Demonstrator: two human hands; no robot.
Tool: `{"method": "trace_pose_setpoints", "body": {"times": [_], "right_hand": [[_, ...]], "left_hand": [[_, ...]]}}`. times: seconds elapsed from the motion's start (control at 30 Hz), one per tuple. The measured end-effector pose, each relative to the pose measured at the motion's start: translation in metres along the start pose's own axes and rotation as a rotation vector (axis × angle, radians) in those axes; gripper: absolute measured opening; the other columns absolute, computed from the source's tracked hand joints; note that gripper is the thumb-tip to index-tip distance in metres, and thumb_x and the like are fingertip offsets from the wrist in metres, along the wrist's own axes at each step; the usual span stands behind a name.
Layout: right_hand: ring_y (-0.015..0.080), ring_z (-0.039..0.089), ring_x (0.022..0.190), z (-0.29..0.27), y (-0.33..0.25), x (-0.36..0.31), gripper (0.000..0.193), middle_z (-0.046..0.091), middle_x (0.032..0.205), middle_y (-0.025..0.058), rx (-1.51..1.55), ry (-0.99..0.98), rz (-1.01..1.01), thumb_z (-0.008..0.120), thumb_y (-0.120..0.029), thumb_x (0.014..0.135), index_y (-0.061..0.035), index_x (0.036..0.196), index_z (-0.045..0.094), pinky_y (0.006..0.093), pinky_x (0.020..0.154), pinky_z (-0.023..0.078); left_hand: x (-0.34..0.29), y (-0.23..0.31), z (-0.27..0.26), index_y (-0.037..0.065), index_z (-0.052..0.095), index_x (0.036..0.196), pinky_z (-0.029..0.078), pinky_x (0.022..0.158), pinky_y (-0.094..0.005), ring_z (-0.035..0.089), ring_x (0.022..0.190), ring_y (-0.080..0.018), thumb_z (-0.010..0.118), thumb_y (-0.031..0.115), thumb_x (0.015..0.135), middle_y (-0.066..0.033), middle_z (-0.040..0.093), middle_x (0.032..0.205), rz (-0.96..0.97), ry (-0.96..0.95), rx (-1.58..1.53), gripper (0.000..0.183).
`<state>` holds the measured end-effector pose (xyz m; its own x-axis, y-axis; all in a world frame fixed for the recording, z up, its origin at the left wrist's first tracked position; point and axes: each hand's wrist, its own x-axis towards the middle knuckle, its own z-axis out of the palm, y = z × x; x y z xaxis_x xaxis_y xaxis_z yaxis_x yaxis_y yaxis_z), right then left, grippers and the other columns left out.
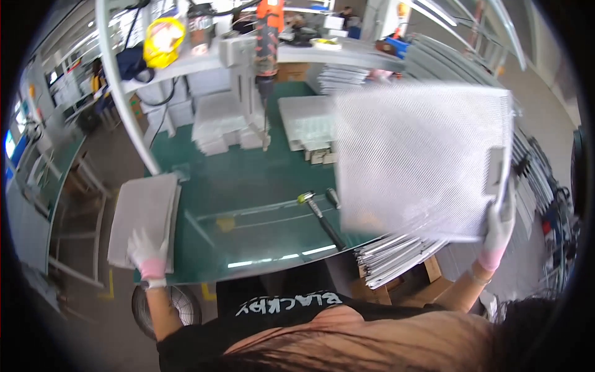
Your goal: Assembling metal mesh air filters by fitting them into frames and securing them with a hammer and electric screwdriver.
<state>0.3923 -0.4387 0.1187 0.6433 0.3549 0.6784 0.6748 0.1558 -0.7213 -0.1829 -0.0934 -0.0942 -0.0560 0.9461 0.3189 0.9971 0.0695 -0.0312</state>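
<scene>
My right hand [501,228], in a white glove with a pink cuff, grips the lower right edge of a large rectangular mesh panel [421,161]. The panel is silvery and finely ribbed, raised above the right side of the green table [248,186] and slightly blurred. It has a small cut-out near its right edge. My left hand [146,249], gloved the same way, lies with fingers spread on a stack of pale flat panels [145,211] at the table's left corner. A hammer [322,223] with a yellow-green head lies between the hands, apart from both.
An orange-and-black power screwdriver [266,49] hangs over the table's middle. Behind it stand wrapped white stacks [220,121] and small blocks [319,155]. Metal strips [396,257] jut out by the table's front right edge. A yellow bag [164,40] sits by the shelf's left post.
</scene>
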Motion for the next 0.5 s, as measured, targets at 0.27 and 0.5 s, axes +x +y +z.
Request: {"method": "trace_pose_setpoints", "body": {"times": [0.27, 0.5], "right_hand": [[0.0206, 0.056, 0.116, -0.08, 0.05, 0.169, 0.03, 0.056, 0.129, 0.0176, -0.348, 0.315, -0.392, 0.054, 0.004, 0.094, 0.0128, 0.123, 0.054, 0.0278, 0.096, 0.049], [0.022, 0.064, 0.084, -0.076, 0.04, 0.313, 0.035, 0.07, 0.092, 0.014, -0.594, 0.079, 0.187, 0.06, -0.028, 0.091, 0.0026, 0.108, 0.067, 0.0301, 0.079, 0.048]], "left_hand": [[-0.003, -0.061, 0.034, 0.001, 0.047, 0.138, 0.044, 0.102, -0.0477, 0.05, 0.123, -0.0432, 0.064, 0.063, 0.076, -0.0282, 0.047, 0.138, -0.221, -0.277, -0.037, 0.09], [0.023, -0.053, 0.006, -0.003, 0.065, 0.108, 0.051, 0.089, -0.0484, 0.064, 0.099, -0.0424, 0.061, 0.066, 0.078, -0.0278, 0.066, 0.104, -0.114, -0.345, 0.06, 0.075]]}}
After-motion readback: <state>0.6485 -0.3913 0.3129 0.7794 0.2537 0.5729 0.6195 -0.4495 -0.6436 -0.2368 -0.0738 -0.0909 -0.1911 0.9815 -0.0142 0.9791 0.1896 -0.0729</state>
